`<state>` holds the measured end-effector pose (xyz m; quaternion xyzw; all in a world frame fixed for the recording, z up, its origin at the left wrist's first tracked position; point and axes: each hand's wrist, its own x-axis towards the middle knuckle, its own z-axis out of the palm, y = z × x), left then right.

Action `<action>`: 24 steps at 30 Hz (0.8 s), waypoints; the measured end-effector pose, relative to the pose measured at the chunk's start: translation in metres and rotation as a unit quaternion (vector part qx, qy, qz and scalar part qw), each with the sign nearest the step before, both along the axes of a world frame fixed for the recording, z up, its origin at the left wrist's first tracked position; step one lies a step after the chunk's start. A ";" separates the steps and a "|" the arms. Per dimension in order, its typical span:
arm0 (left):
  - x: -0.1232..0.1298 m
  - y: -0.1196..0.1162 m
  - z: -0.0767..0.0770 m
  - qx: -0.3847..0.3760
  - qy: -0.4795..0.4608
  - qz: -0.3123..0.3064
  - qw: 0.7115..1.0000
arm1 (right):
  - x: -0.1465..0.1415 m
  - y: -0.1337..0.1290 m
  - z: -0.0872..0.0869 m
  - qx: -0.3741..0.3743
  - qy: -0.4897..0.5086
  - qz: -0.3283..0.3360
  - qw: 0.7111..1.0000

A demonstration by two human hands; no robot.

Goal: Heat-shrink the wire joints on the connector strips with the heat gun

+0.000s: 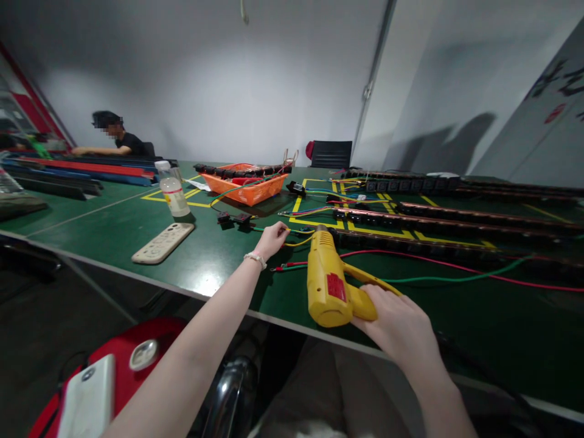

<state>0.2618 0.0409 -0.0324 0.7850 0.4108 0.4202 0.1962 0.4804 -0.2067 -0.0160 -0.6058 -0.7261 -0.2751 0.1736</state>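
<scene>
My right hand (399, 325) is wrapped round the handle of a yellow heat gun (323, 274) with a red label on its body. Its nozzle points away from me, close to several thin wires (301, 243) in yellow and green. Those wires are pinched between the fingers of my left hand (272, 238), just left of the nozzle; the fingertips partly hide them. They run toward a long black strip (378, 241) with copper-coloured bars. Nearer to me, a red wire (365, 251) and a green wire (438, 280) with metal lugs lie on the table.
The green table (219, 249) carries a phone (163, 243), a bottle (173, 191), black connectors (235, 219) and an orange basket (249, 191) of parts. More copper strips (456, 222) lie at right. A person (130, 143) sits far left. A red stool (132, 331) stands below.
</scene>
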 end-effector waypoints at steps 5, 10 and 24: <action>0.001 -0.001 0.000 -0.031 -0.007 0.008 0.999 | -0.019 -0.004 0.000 0.024 -0.007 -0.014 1.000; 0.003 0.001 -0.003 -0.036 0.007 0.019 0.999 | -0.040 -0.003 0.000 0.011 0.000 -0.024 1.000; -0.002 -0.002 0.011 -0.030 0.047 0.039 0.998 | -0.082 0.014 0.001 -0.045 0.055 -0.006 0.997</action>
